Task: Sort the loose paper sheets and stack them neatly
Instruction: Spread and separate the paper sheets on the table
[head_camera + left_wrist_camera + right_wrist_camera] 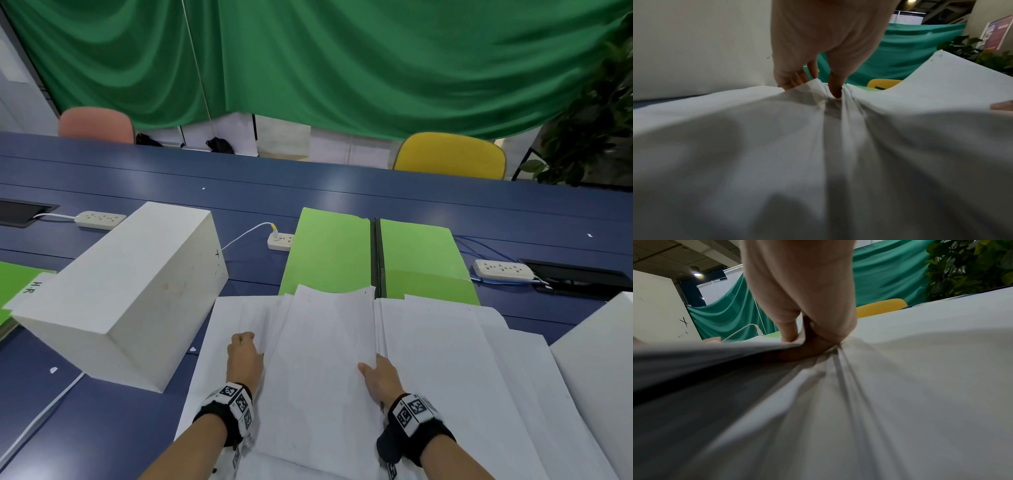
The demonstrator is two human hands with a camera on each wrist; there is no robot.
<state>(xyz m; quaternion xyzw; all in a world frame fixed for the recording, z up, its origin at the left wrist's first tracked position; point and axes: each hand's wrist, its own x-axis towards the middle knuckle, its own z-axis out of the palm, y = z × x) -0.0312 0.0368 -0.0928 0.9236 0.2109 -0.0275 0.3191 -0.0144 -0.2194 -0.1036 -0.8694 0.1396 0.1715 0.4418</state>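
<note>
Loose white paper sheets [462, 359] lie fanned over the near part of the blue table [239, 178]. Between my hands a bundle of sheets [325, 359] bows upward, its far edge curling. My left hand [245, 353] is at the bundle's left edge with curled fingers. In the left wrist view my left hand [818, 84] pinches a sheet edge, the thumb tip pressed onto the paper [818, 146]. My right hand [378, 377] grips the bundle's right edge. The right wrist view shows my right hand [803, 340] with the thumb on top and fingers underneath the sheets [900, 369].
An open green folder [334, 253] lies just beyond the papers. A large white box [130, 291] stands to the left and another white box [599, 359] at the right edge. Power strips [501, 269] with cables sit farther back. Another green folder [13, 284] lies far left.
</note>
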